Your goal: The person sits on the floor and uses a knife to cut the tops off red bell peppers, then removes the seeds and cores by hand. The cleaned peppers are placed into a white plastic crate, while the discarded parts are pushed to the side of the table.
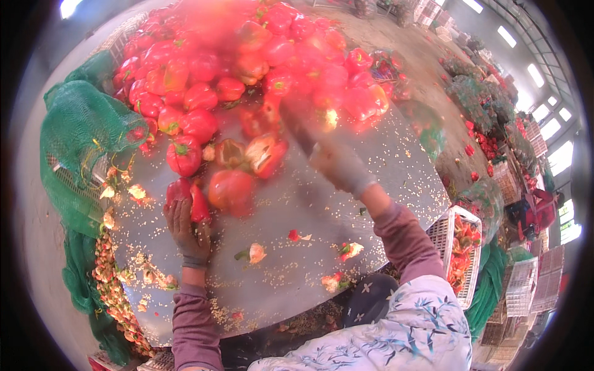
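My gloved left hand (189, 232) rests on a piece of red bell pepper (199, 204) at the left of the metal tabletop (297, 204); a second red piece lies under its fingertips. In my right hand (341, 169) is a knife with a broad dark blade (297, 125), blurred, its tip towards the pepper heap. Between the hands lie a large red pepper piece (230, 191) and an opened pepper (265, 155) showing its pale inside. A whole red pepper (184, 155) with a green stem sits above my left hand.
A big heap of red bell peppers (199, 65) covers the far side. Seeds and cut-out cores (256, 253) are scattered about. Green mesh bags (88, 120) hang at the left. A white plastic crate (472, 287) of pepper pieces stands at the right. Farther right is another person (540, 208).
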Demonstrator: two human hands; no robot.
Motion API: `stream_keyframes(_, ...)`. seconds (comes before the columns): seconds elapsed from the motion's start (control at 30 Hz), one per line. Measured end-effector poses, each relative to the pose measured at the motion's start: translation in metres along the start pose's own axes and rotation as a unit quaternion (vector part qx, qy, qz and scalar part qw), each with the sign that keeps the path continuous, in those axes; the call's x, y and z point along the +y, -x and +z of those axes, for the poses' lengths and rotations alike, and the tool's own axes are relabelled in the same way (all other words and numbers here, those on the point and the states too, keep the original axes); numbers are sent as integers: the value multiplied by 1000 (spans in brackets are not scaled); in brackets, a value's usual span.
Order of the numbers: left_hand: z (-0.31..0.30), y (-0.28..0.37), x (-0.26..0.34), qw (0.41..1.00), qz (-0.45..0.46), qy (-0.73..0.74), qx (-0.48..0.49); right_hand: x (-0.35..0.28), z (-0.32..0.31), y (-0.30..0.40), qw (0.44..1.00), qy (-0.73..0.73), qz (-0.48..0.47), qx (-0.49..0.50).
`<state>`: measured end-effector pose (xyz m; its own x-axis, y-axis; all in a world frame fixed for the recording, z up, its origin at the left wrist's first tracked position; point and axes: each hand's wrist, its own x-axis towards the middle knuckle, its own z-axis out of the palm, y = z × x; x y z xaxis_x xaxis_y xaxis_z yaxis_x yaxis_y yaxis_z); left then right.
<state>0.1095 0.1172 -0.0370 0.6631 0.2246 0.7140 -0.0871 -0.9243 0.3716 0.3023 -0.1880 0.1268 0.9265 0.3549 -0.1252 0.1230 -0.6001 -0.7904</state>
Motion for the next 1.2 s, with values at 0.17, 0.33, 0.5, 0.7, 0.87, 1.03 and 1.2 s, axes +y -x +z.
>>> stream_keyframes(0.17,2,-3,4,1000,5,-2,-10,41,-49,-77,889,29,-252,382)
stream_keyframes(0.33,6,-3,-1,1000,10,7,-2,129,-50,-164,638,732,-240,-19)
stream_keyframes(0.5,11,-6,-1,1000,11,-6,1,129,-25,-119,673,670,-278,-143)
stream_keyframes(0.7,7,3,-2,996,-85,39,9,73,4,-9,923,338,-150,-110)
stream_keyframes(0.87,-5,20,-15,986,-154,63,13,135,-33,-14,938,191,-213,198)
stream_keyframes(1.03,-2,17,-11,988,-144,60,-11,179,-114,-123,746,650,-88,116)
stream_keyframes(1.2,1,14,-11,989,-141,50,-11,221,-144,-176,724,675,-93,-112)
